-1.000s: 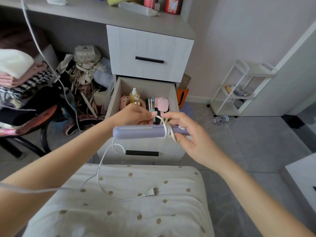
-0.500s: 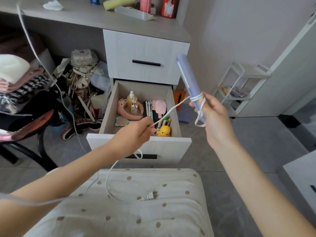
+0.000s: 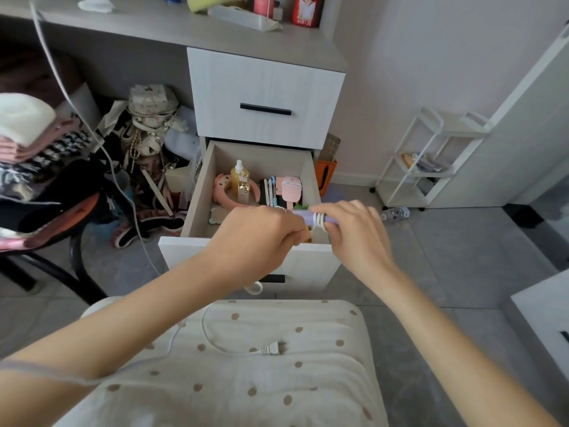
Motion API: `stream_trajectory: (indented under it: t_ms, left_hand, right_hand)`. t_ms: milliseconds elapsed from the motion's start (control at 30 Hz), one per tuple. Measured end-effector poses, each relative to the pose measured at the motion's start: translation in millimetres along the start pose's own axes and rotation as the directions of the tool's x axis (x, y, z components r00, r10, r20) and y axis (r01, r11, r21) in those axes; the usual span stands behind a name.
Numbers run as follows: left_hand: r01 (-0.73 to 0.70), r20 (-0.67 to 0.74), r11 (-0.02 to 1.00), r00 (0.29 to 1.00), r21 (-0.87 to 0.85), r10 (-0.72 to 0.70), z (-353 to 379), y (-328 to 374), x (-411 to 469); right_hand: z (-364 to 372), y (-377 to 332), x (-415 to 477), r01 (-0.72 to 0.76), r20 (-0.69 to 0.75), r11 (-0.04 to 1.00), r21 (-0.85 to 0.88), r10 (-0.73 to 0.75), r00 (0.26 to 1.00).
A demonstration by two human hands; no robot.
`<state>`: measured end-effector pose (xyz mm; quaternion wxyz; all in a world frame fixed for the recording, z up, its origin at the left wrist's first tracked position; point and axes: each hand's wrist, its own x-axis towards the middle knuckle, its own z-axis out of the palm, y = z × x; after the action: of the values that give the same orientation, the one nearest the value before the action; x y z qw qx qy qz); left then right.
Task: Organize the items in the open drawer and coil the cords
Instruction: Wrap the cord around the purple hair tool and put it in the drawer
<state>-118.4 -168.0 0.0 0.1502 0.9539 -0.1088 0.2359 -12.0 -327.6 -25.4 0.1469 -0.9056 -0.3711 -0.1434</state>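
Open drawer, left hand and right hand fingers grasping lilac straightener wound with cord, red box print illegible.

I see a plain pale wall, grey tiled floor, a white metal shelf trolley and a grey wooden desktop.

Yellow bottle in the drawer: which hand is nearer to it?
Left. The left hand is in front of the yellow bottle; the right hand is farther off to its right.
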Motion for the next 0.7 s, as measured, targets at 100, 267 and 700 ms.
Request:
stream_trajectory:
  t_ms: [100, 267, 700]
  left_hand:
    - [0.044, -0.035, 0.999, 0.998, 0.032, -0.043, -7.9, -7.2, 2.0]
    - [0.102, -0.012, 0.994, 0.995, 0.036, -0.102, -12.5, -20.7, 2.8]
    - [0.386, 0.227, 0.821, 0.921, -0.420, -0.316, -0.9, -54.9, 6.5]
  right_hand:
    - [0.5, 1.5, -1.6, 0.105, 0.031, 0.994, -0.037, -0.104, 0.994]
    - [-4.6, 4.6, -2.8, 0.248, 0.125, 0.968, 0.050, -0.252, 0.960]
    - [-17.7, -25.3, -24.1, 0.086, 0.169, 0.857, 0.508, -0.197, 0.966]
